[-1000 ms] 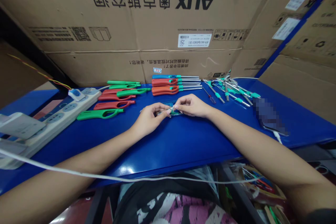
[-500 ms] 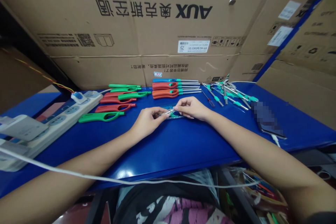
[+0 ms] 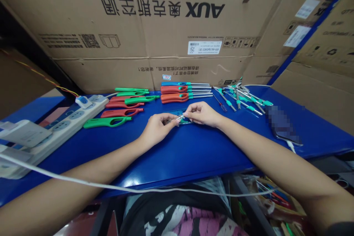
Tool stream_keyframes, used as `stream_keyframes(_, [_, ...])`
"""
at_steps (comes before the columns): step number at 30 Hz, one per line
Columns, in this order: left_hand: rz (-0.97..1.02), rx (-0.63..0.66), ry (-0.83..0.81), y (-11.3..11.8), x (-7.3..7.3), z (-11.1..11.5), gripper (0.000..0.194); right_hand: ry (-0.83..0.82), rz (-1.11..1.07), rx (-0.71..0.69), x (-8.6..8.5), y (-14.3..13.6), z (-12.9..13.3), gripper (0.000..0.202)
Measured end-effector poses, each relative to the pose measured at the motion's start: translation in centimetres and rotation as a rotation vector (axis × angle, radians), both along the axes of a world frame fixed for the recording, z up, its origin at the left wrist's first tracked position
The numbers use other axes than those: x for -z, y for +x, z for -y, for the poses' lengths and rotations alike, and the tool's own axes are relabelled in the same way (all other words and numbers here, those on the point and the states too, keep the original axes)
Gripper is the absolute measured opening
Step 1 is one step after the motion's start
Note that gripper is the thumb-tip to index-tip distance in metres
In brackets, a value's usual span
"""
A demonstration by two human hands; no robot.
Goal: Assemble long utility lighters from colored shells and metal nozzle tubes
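Observation:
Both hands meet over a small blue tray [image 3: 177, 112] on the table. My left hand [image 3: 157, 128] pinches a small shiny, clear-looking part [image 3: 180, 117] between thumb and fingertips. The fingertips of my right hand [image 3: 202, 113] are closed on its other end; its exact kind is too small to make out. Beneath the fingers a bit of teal shows in the tray, largely hidden. Behind the hands lie several lighters with metal barrels [image 3: 174, 98], in orange, red and blue. A thin screwdriver [image 3: 222, 107] rests to the right of my right hand.
Green and red lighter handles [image 3: 109, 122] lie at left, beside a white power strip [image 3: 62, 129]. Loose metal barrels with teal parts [image 3: 249, 99] are heaped at right, near a phone [image 3: 283, 125] on a cable. A white cord [image 3: 143, 191] crosses the front; cardboard [image 3: 155, 40] stands behind.
My left hand has shifted very slightly rightward along the small part, closer to my right fingertips. My right hand stays in about the same place.

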State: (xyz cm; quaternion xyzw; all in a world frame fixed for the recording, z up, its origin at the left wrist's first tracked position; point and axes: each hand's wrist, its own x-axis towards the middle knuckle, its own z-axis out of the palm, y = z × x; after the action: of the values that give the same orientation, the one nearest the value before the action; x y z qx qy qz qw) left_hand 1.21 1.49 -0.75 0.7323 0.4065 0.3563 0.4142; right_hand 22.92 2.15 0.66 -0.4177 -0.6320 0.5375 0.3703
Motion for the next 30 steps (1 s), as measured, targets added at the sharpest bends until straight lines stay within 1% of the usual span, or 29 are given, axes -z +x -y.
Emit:
stream_keyframes(7, [0.032, 0.004, -0.035, 0.10, -0.02, -0.28, 0.039, 0.001, -0.001, 0.004, 0.08, -0.08, -0.18, 0.041])
stream_keyframes(11, [0.075, -0.015, -0.060, -0.03, -0.25, -0.55, 0.042, 0.011, -0.015, 0.046, -0.13, -0.28, -0.25, 0.041])
stream_keyframes(14, [0.068, -0.030, -0.057, -0.18, -0.32, -0.63, 0.043, 0.020, -0.014, 0.070, -0.25, -0.32, -0.27, 0.041])
stream_keyframes(25, [0.011, -0.023, -0.036, -0.21, -0.50, -0.41, 0.040, 0.043, -0.001, 0.032, 0.11, 0.04, -0.40, 0.036])
stream_keyframes(30, [0.039, -0.038, -0.059, -0.18, -0.48, -0.45, 0.041, 0.045, -0.006, 0.043, 0.11, -0.03, -0.34, 0.038])
